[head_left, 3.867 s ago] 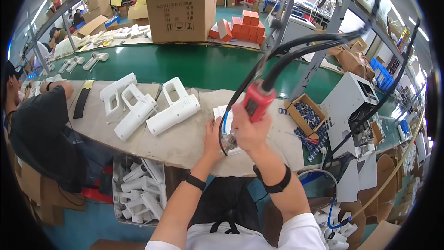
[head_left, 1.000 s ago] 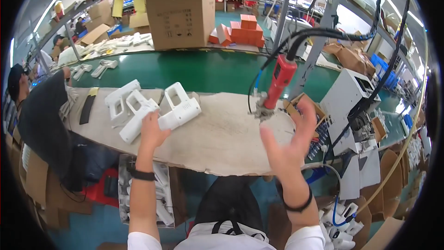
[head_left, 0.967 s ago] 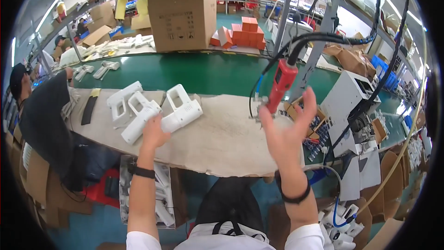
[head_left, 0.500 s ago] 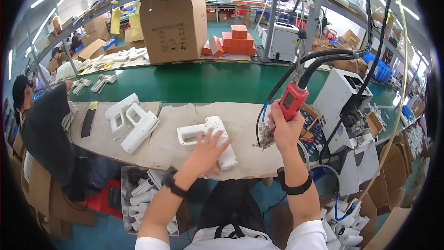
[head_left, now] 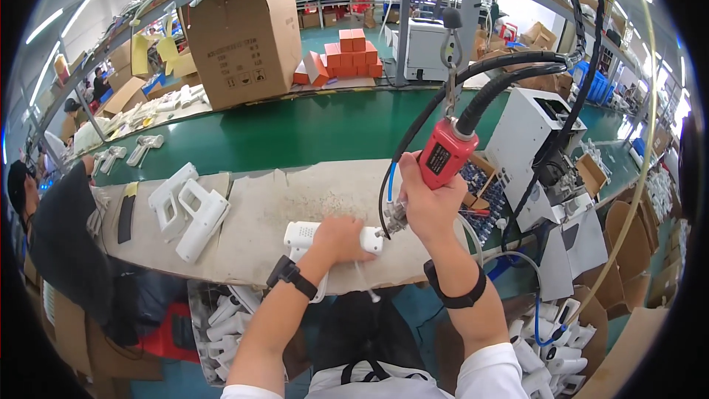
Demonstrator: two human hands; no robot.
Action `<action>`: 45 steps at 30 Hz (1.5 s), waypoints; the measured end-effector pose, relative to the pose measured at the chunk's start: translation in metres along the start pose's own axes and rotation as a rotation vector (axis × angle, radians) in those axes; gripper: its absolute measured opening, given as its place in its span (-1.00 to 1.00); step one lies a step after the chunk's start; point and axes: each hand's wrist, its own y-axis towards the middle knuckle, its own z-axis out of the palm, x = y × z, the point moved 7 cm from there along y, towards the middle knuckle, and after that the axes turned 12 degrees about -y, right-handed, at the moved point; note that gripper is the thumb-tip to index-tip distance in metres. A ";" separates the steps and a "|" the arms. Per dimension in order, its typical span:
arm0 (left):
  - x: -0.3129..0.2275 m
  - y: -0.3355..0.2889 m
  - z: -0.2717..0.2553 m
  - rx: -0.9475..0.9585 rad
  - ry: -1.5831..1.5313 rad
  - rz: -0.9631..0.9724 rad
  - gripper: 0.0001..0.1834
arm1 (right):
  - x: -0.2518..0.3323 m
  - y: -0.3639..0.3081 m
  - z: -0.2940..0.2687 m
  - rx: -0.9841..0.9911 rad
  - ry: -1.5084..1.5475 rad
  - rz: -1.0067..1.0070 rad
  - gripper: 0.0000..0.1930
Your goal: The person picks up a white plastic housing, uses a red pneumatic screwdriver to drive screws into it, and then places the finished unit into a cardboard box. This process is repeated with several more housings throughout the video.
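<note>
My left hand (head_left: 341, 239) is closed over a white plastic device housing (head_left: 300, 233) with a loop handle, pressing it to the bench near the front edge. A thin pale rod or tube shows beside that hand, pointing down past the bench edge. My right hand (head_left: 432, 208) is wrapped round a red power screwdriver (head_left: 447, 154) that hangs from a hook and thick black cables. Its metal nose (head_left: 396, 219) is at the right end of the housing; whether they touch I cannot tell. Two similar white housings (head_left: 201, 220) lie to the left.
Behind the bench runs a green surface (head_left: 258, 133) with a large carton (head_left: 240, 44) and orange boxes (head_left: 347, 55). A white machine (head_left: 528, 151) and a tray of screwdriver-like parts (head_left: 484, 203) stand right. Boxes of white parts (head_left: 225, 325) sit below. Another person (head_left: 29, 192) is at left.
My left hand has gone from spread fingers to a grip on the housing, which has turned to lie crosswise. The screwdriver has moved left and down, its nose now at the housing's end.
</note>
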 end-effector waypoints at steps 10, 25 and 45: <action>0.000 -0.003 -0.004 -0.047 0.045 -0.031 -0.16 | -0.024 0.003 0.034 0.017 0.026 -0.033 -0.87; 0.010 0.001 -0.004 -0.179 -0.051 -0.086 -0.19 | -0.010 0.003 0.026 -0.021 0.041 -0.069 -0.86; 0.078 -0.038 -0.042 -0.248 -0.049 -0.017 -0.07 | -0.034 -0.013 0.043 0.076 -0.151 -0.044 -0.82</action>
